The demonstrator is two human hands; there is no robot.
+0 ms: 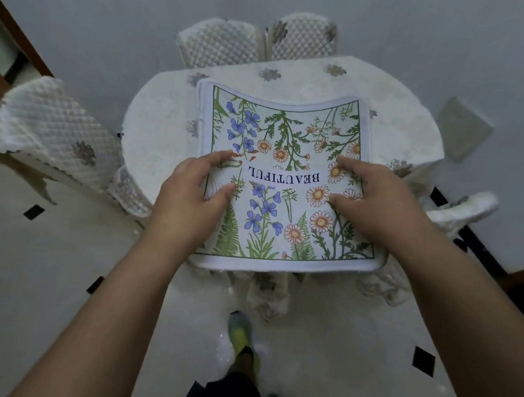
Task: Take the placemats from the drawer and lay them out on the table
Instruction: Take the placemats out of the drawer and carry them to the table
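Pressing my left hand point(193, 190) and right hand point(375, 200) flat, ungripping, on the placemat point(291, 123); overhanging the table point(155, 113) edge, it could slide off.

Dim cool light, fisheye-bent edges, soft blur

Chairs point(54, 128) crowd table point(154, 122) left & far; near edge open.

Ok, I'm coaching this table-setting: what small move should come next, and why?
Probably slide the floral placemat a little farther onto the table. Its near edge overhangs the table's front rim, and the left hand and right hand already rest on it.
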